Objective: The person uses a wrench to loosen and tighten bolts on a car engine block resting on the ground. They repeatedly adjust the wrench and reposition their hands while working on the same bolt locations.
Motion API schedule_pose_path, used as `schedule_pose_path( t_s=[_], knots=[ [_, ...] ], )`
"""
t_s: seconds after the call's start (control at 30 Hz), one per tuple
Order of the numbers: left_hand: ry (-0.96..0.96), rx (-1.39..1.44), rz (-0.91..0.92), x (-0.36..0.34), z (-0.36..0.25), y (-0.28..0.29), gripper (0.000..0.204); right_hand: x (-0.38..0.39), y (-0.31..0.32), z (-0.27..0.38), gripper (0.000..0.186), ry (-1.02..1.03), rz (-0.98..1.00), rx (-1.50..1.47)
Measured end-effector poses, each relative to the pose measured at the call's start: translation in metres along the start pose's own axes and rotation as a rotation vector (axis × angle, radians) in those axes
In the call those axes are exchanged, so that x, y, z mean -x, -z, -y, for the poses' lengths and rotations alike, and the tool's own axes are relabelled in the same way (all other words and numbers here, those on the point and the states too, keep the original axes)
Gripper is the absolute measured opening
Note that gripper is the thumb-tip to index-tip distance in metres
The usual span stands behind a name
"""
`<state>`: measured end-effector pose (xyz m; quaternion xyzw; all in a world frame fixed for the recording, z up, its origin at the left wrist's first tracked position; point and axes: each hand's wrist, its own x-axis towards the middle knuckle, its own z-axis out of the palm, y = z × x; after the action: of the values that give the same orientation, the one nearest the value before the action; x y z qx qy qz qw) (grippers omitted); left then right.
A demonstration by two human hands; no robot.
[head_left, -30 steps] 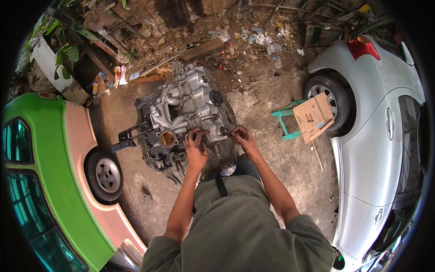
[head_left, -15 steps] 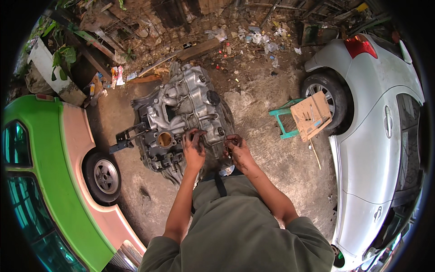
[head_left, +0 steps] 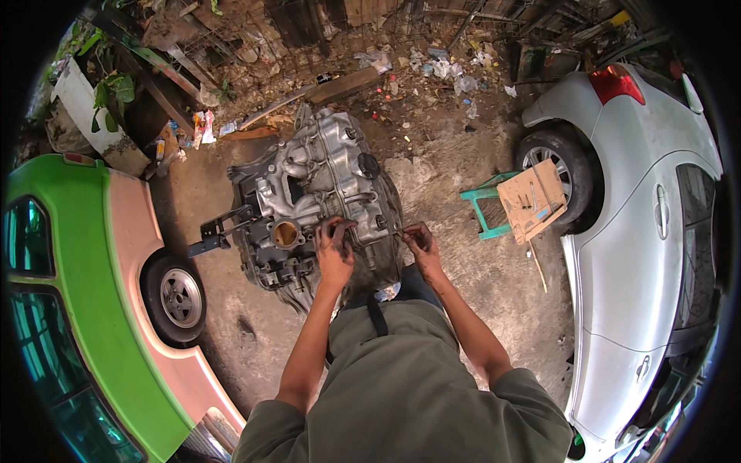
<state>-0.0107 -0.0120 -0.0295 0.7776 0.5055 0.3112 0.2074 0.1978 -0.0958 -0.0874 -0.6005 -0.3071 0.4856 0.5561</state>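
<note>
A grey metal car engine (head_left: 343, 166) stands on the ground in front of me, with a round brown-looking opening (head_left: 285, 234) on its left side and a black cap (head_left: 366, 164) on its ribbed cover. My left hand (head_left: 335, 248) rests on the engine's near part, its blackened fingers bent and apart. Just past the engine's right edge is my right hand (head_left: 423, 248), thumb and fingers pinched together. Something thin seems to be at those fingertips, too small to name. Dark grime covers the fingers of both hands.
A green and pink vehicle (head_left: 116, 231) stands at the left, a silver car (head_left: 617, 255) at the right. Near the silver car's wheel, a green stool (head_left: 486, 208) bears a board (head_left: 532, 199) with small tools. Wood planks (head_left: 340, 85) and litter lie at the back.
My right hand has moved right, away from the engine's near right corner, still pinched. My left hand keeps its place on the engine. The whole view has shifted slightly.
</note>
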Motion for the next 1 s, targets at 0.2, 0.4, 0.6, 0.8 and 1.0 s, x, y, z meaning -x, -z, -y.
schedule_pose_path(
  t_s=[0.2,0.4,0.6,0.8,1.0],
  knots=[
    [-0.010,-0.004,0.003,-0.001,0.000,0.000,0.049,-0.009,-0.012,0.009,0.012,-0.005,0.046,-0.078],
    [-0.006,0.000,0.011,0.000,0.002,0.000,0.049,-0.014,-0.017,0.013,0.014,-0.007,0.060,-0.140],
    [-0.009,-0.004,0.014,0.000,0.001,0.000,0.048,-0.017,-0.016,0.013,0.014,-0.008,0.083,-0.148],
    [-0.025,-0.025,-0.010,-0.001,0.000,0.000,0.043,-0.019,-0.021,0.013,0.014,0.022,0.066,-0.148],
    [0.013,0.010,0.007,0.000,0.001,-0.001,0.046,0.002,-0.030,0.022,0.013,0.003,-0.017,-0.003]
  ],
)
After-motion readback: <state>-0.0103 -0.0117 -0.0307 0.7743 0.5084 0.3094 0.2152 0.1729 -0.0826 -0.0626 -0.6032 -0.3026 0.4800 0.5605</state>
